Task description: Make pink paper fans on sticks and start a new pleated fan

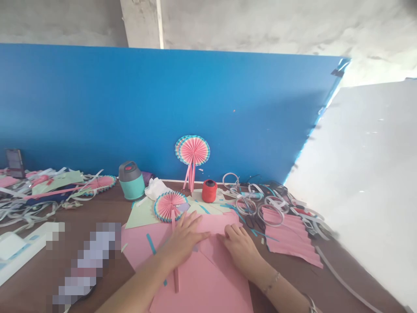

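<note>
Large sheets of pink paper [211,289] lie in front of me in overlapping layers. My left hand [183,240] rests flat on them with its fingers spread, next to a pleated paper fan [169,206] with a pink centre and blue edge. The fan's pink paper handle [176,278] passes under my left hand and forearm. My right hand [243,251] is closed, its fingers curled and pinching a pink sheet at its upper right part. A thin blue paper strip [151,244] lies left of my left hand.
Behind the sheets stands a red thread spool [209,191], with another round fan [194,150] upright against the blue partition. A teal and grey container [130,181] is left of it. Rings of white strip [271,211] and pleated pink paper [291,237] lie right; paper scraps [60,184] fill the far left.
</note>
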A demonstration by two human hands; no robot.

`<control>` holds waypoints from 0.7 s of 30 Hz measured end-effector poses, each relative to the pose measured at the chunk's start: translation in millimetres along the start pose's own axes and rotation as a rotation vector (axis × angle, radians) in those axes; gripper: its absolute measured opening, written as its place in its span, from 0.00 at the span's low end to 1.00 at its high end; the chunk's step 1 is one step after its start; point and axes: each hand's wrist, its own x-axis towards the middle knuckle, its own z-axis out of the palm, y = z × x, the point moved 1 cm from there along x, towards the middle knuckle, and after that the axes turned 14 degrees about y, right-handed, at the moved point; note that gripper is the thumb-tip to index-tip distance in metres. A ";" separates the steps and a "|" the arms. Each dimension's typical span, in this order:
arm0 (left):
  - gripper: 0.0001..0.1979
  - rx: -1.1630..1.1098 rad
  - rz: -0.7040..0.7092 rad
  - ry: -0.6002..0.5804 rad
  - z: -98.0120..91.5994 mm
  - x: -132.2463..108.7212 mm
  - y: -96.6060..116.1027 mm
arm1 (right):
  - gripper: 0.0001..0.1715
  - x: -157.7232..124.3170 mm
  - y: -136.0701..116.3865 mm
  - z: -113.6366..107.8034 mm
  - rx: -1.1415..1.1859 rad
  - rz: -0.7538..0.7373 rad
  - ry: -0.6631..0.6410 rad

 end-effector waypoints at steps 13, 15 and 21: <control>0.37 0.016 0.007 -0.005 3.7 -1.5 -2.2 | 0.16 -7.1 11.7 -21.4 -0.199 0.322 -0.192; 0.37 0.018 0.003 -0.011 5.1 -1.4 -2.6 | 0.16 -6.3 13.9 -22.8 -0.229 0.350 -0.136; 0.43 0.025 0.005 -0.023 6.8 -0.6 -2.4 | 0.18 -1.7 10.6 -22.9 -0.208 0.358 0.219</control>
